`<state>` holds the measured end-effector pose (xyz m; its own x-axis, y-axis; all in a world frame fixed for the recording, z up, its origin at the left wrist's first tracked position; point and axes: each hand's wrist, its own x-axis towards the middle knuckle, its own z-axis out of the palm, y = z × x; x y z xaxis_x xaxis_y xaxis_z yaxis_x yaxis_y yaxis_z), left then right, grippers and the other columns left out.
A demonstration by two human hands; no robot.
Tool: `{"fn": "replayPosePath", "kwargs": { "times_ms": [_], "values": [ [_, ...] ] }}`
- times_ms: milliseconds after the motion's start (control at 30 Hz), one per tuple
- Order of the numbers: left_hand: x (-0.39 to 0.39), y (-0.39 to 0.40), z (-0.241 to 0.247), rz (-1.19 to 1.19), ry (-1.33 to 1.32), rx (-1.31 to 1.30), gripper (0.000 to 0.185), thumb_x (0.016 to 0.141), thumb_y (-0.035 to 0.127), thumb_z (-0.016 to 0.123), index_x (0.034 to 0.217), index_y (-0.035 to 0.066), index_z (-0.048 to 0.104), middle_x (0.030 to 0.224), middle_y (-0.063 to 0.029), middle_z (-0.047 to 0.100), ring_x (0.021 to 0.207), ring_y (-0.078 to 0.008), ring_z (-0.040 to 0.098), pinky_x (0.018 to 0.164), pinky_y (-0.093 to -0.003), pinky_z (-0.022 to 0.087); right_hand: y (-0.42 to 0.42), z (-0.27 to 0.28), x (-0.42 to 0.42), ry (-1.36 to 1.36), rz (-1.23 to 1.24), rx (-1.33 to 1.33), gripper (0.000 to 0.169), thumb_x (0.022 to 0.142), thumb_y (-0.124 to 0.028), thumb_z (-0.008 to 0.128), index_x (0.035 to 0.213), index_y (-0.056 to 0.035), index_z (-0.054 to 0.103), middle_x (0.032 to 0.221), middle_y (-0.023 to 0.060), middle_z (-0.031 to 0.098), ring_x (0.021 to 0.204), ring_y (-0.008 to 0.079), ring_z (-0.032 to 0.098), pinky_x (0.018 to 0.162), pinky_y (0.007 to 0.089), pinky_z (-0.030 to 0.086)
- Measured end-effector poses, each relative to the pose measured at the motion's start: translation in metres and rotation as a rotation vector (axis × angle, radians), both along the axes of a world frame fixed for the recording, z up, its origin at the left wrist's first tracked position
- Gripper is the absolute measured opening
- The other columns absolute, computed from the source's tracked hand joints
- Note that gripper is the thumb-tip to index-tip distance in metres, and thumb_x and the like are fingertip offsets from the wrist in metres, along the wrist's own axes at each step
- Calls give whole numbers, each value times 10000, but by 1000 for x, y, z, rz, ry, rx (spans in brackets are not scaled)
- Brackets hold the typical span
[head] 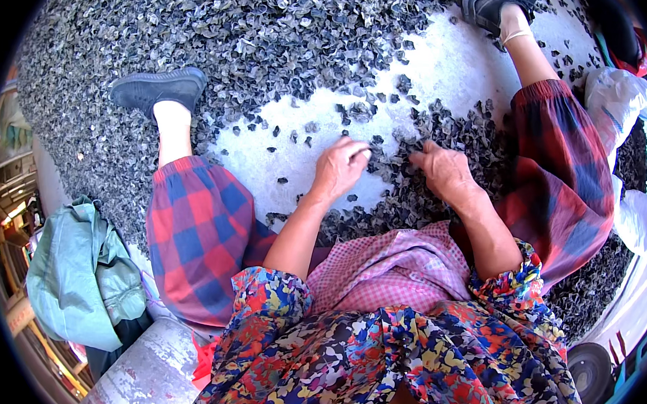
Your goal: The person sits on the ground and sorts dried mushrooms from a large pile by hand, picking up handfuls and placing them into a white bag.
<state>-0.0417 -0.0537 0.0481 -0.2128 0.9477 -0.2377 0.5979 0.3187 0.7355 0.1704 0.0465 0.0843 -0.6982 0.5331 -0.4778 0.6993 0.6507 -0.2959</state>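
Dried, dark curled pieces that look like wood ear mushrooms [267, 35] are spread thickly over the pale ground [269, 170]. My left hand [340, 166] hovers at the edge of a bare pale patch, its fingers curled and the thumb near the forefinger. Whether a piece is pinched there cannot be made out. To its right, my right hand [444, 171] reaches into a smaller pile of the pieces [463, 130] between my legs. Its fingertips point left and are partly blurred among the dark pieces, so its grip is unclear. Loose single pieces lie scattered around both hands.
My dark shoes [160, 86] rest on or beside the spread pieces. A white plastic bag [611, 104] lies at right. Green cloth [76, 275] hangs at lower left, near a weathered cylindrical surface [143, 367]. A black wheel [589, 371] stands at lower right.
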Motion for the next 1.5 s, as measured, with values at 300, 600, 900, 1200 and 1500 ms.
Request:
{"fn": "replayPosePath", "kwargs": {
  "times_ms": [300, 600, 900, 1200, 1500],
  "values": [
    [-38, 59, -4, 192, 410, 231, 328, 855, 112, 537, 1177, 107, 602, 1264, -128, 525, 1177, -280, 463, 978, -412, 377, 0, 15, 37, 131, -285, -2, 216, 862, -124, 513, 1029, -153, 648, 968, 136, 657, 904, 326, 639, 756, 438, 521],
    [6, 30, -23, -123, 460, 133, 290, 834, 42, 551, 1058, 179, 675, 1385, -74, 452, 1326, -284, 348, 1067, -513, 277, 16, -18, 26, 408, -425, -86, 183, 885, -222, 551, 977, -109, 662, 888, 153, 662, 842, 339, 640, 748, 422, 509],
    [-13, -15, -23, 340, 95, 296, 248, 738, -66, 514, 880, 49, 680, 986, -97, 662, 934, -264, 630, 830, -333, 487, -40, -16, -23, 223, 10, 6, 253, 772, -241, 668, 973, -98, 609, 904, 89, 600, 779, 270, 651, 672, 404, 527],
    [-9, 3, -13, 256, 474, 381, 237, 758, -29, 563, 926, 71, 697, 1001, -106, 660, 993, -231, 592, 940, -356, 422, 10, 10, 6, 902, -661, -1538, 354, 818, -267, 587, 1074, -23, 576, 935, 51, 579, 731, 108, 522, 542, 240, 387],
    [18, 45, -8, 90, 338, 301, 320, 811, 138, 611, 1128, 91, 611, 1072, -94, 631, 1030, -239, 552, 900, -382, 397, 30, -4, 13, 1326, -997, -1721, 262, 921, -271, 555, 981, -17, 539, 750, 17, 489, 560, 78, 437, 451, 191, 340]
  ]
}}
